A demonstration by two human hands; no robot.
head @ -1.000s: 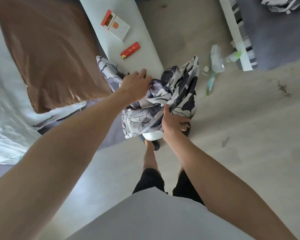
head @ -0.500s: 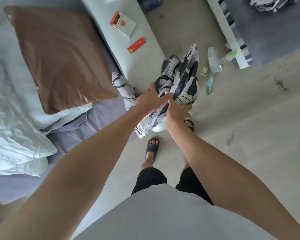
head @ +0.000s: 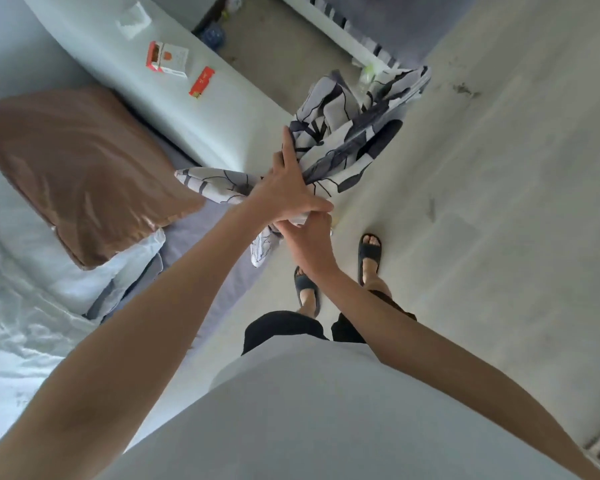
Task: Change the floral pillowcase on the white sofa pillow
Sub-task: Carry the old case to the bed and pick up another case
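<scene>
The floral pillowcase, grey-white with dark leaf outlines, hangs bunched in the air over the floor beside the sofa arm. My left hand lies against its gathered middle with fingers straight and thumb spread. Just below, my right hand grips the lower end of the fabric, and a short tail of cloth dangles under it. One corner of the case sticks out left toward the sofa seat. A white pillow lies on the sofa, partly under a brown pillow.
The pale sofa arm carries a cigarette pack, a small red box and a tissue. Shiny white bedding is piled at the left. My feet in dark slippers stand on the grey floor.
My left hand went from gripping the bunched case to lying on it with straight fingers. The case rose and spread to the upper right. My right hand kept its hold, now under the left.
</scene>
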